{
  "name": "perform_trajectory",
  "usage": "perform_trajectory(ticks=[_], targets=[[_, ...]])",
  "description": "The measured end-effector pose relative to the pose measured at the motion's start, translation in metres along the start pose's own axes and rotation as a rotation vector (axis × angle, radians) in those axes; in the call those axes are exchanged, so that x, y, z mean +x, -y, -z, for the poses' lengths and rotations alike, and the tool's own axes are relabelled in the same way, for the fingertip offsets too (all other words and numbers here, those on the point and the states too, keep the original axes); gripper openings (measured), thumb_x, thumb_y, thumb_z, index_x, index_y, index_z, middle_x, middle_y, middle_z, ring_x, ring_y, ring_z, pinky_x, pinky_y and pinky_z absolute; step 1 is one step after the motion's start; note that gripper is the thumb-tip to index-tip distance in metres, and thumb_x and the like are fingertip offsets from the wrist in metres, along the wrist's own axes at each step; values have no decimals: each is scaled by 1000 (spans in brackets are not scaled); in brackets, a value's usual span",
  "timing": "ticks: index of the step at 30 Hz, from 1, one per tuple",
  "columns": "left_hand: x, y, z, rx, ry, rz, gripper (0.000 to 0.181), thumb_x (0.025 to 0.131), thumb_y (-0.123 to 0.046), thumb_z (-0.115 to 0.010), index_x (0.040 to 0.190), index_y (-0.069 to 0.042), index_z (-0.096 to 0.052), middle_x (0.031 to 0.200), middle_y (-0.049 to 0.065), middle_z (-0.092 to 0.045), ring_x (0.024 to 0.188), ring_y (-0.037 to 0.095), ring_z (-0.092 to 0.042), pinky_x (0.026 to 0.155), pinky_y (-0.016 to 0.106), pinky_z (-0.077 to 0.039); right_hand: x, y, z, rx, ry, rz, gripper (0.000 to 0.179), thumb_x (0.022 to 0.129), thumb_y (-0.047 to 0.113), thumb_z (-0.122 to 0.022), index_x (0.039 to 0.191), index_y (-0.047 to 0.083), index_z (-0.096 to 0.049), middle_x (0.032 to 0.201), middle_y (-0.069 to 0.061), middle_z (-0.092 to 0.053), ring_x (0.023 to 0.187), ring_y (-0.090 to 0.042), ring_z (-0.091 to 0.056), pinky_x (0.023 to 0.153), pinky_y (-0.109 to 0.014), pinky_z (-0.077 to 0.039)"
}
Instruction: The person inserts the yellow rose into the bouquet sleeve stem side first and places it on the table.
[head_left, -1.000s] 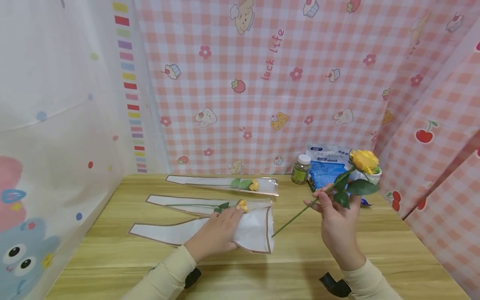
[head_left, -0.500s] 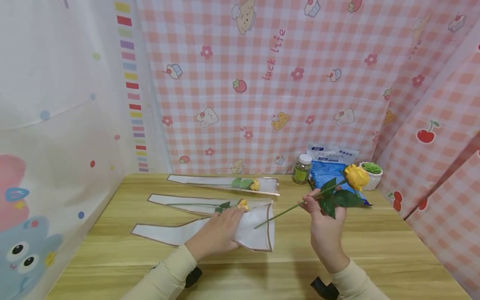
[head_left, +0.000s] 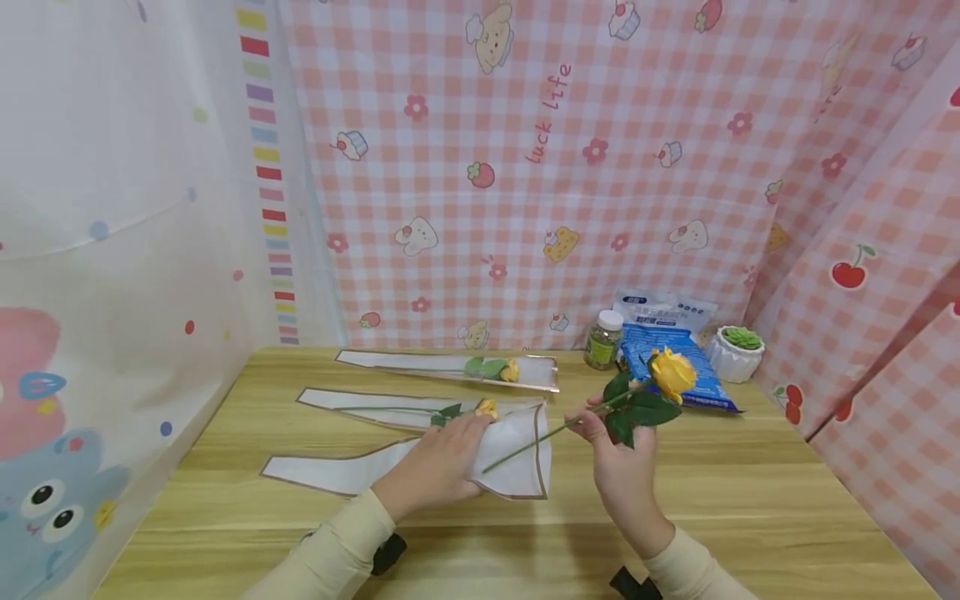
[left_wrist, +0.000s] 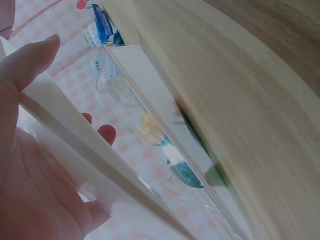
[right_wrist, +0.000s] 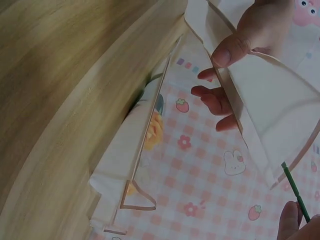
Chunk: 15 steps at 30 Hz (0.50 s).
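Observation:
In the head view my left hand [head_left: 438, 467] grips a white flower sleeve [head_left: 322, 472] with a brown border, thumb and fingers on opposite sides of it. The sleeve's wide mouth, at the right, stands partly spread. My right hand [head_left: 622, 483] pinches the green stem of a yellow rose [head_left: 673, 375], its bloom and dark leaves to the right. The stem slants down leftward and overlaps the sleeve's mouth. In the right wrist view the stem tip [right_wrist: 284, 165] is right at the sleeve's edge. Part of the sleeve is hidden behind my left hand.
Just behind lies a sleeved yellow rose [head_left: 487, 408], and farther back another sleeved rose [head_left: 509, 369]. At the back right stand a lidded jar [head_left: 603, 340], a blue and white packet [head_left: 660, 350] and a potted succulent [head_left: 737, 352]. Checked cloth [head_left: 450, 208] hangs behind the wooden table [head_left: 750, 500].
My right hand has moved left and slightly down with the yellow rose, bringing the stem tip from beside the sleeve's mouth to over it. My left hand has stayed on the sleeve.

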<state>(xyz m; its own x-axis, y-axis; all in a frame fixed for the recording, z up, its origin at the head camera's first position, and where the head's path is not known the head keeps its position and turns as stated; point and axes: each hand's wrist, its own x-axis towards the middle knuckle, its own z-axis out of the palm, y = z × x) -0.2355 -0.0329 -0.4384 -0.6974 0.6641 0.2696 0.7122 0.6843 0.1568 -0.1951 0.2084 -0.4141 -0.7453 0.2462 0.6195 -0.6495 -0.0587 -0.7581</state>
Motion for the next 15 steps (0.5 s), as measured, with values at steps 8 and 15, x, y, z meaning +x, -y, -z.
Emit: perform_trajectory(ticks=[8, 15], targets=[[0, -1, -1, 1, 11, 11, 86, 81, -41, -83, 145, 0, -43, 141, 17, -54, 129, 30, -54, 93, 50, -53, -2, 3, -5, -199, -29, -159, 42, 94, -6, -66, 131, -2, -46, 106, -11, -57, 89, -16, -63, 74, -25, -57], [-1, 3, -3, -27, 7, 31, 87, 81, -41, -82, 146, -1, -42, 143, 16, -53, 129, 31, -54, 95, 49, -52, 6, 17, 2, -234, 25, -337, 36, 97, 0, -65, 131, -3, -51, 97, -8, -63, 86, -14, -66, 81, -28, -57]])
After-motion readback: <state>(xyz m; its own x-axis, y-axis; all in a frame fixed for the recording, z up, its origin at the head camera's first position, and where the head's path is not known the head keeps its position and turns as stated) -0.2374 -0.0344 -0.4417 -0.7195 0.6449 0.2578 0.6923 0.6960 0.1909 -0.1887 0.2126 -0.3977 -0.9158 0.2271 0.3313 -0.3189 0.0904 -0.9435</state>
